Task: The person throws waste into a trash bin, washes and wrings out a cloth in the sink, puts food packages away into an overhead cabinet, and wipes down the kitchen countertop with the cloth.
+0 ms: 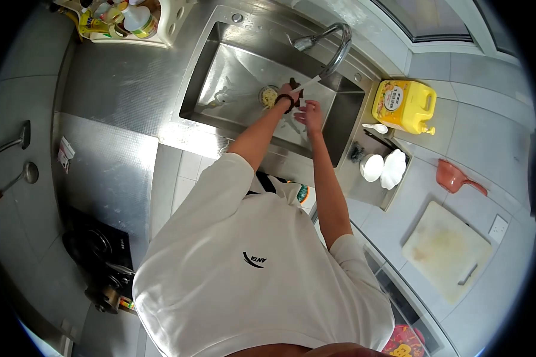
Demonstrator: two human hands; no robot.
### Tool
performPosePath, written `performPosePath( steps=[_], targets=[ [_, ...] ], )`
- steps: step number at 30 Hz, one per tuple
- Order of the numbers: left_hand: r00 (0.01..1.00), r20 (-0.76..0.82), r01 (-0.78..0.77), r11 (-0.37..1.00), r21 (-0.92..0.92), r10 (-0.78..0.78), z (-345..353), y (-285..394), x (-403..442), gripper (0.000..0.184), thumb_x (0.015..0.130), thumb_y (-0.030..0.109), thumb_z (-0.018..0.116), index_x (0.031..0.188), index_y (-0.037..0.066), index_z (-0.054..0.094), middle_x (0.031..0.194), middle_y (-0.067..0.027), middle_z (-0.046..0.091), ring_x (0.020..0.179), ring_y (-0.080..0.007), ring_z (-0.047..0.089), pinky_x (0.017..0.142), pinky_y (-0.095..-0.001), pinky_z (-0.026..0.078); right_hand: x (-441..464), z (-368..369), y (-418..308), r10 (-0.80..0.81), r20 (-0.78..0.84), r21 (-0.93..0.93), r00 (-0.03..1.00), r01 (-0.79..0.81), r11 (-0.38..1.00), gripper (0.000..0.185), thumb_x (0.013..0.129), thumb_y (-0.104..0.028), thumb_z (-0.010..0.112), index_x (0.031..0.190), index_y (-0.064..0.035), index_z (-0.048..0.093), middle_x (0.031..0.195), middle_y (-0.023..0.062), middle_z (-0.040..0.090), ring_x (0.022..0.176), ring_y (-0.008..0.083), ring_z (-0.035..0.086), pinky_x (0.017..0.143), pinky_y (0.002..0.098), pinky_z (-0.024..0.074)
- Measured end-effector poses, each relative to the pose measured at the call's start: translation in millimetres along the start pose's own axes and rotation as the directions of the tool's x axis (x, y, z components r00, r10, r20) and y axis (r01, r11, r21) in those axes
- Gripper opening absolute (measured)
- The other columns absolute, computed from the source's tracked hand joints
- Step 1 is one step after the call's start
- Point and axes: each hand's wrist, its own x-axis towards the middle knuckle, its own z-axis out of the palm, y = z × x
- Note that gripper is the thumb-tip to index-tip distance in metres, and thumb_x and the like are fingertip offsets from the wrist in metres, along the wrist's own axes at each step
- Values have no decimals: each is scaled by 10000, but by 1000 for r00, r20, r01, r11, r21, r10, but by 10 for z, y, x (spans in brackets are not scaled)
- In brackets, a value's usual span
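Note:
Over the sink (187, 95), my left hand (287, 92) wears a dark bead bracelet and is closed on a dark reddish-brown piece (296, 84). Its kind is not clear, and the fingers partly hide it. Water runs from the curved chrome faucet (343, 44) onto it. Just to the right is my right hand (311, 116), fingers apart and bent, with nothing visible in it. Below the left hand lies the drain strainer (268, 96), filled with pale yellow bits.
Right of the sink stand a yellow jug (405, 106), a white bowl (371, 168) and a scalloped white dish (393, 169). Farther right are a pink dipper (455, 177) and a cutting board (446, 250). A white basket of bottles (167, 24) sits upper left; a stove (101, 238) is lower left.

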Motion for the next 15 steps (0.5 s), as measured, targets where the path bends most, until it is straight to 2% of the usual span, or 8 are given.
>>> performPosePath(
  steps=[1,2,5,9,11,12,14,15],
  targets=[
    [986,-89,-120,968,221,143,73,-84,125,479,841,450,605,918,-20,663,838,-228,671,757,-372,657,695,-426,518,-60,106,-105,145,70,103,987,-152,983,342,962,-234,330,1241,-56,412,1013,199,573,858,290,639,784,422,548],
    [986,-88,-122,968,220,144,50,-33,85,479,841,450,605,918,-20,663,838,-228,671,757,-372,657,695,-426,518,-115,202,-197,278,154,192,948,-304,933,397,969,-293,301,1270,-50,391,1104,229,539,951,313,620,845,457,529],
    [997,-27,-59,900,432,78,-323,459,-458,578,883,526,430,962,16,690,986,-246,652,930,-401,630,802,-465,498,-70,405,-270,383,294,430,876,-479,765,507,963,-371,247,1323,-29,343,1274,241,437,1155,353,503,967,533,435],
    [979,39,-174,722,669,199,-426,459,-536,539,893,499,421,994,45,693,1010,-231,653,978,-387,614,834,-456,481,9,564,-406,220,432,529,875,-443,723,550,966,-393,221,1335,-4,343,1345,206,411,1244,361,416,1036,571,334],
    [920,151,-316,457,831,362,-428,437,-576,422,891,393,467,1063,58,658,1079,-209,635,1002,-360,601,856,-439,465,190,530,-274,226,511,642,829,-543,541,519,961,-391,236,1334,-64,389,1355,141,439,1247,346,421,1044,570,306],
    [921,146,-312,456,833,362,-410,346,-496,422,891,393,467,1063,58,658,1079,-209,635,1002,-360,601,856,-439,465,320,523,-131,225,516,640,827,-546,541,519,961,-391,236,1334,-64,389,1355,141,439,1247,346,421,1044,570,306],
    [901,64,-394,750,532,429,-380,138,-328,327,868,275,510,1101,63,596,1127,-173,609,999,-330,586,845,-427,460,446,561,13,168,459,712,872,-474,518,500,955,-374,252,1317,-72,419,1346,138,451,1239,329,430,1060,525,305],
    [901,60,-392,749,534,429,-375,87,-315,327,868,275,510,1101,63,596,1127,-173,609,999,-330,586,845,-427,460,423,569,-11,167,464,711,870,-477,517,500,955,-374,252,1317,-72,419,1346,138,451,1239,329,430,1060,525,305]
  ],
)
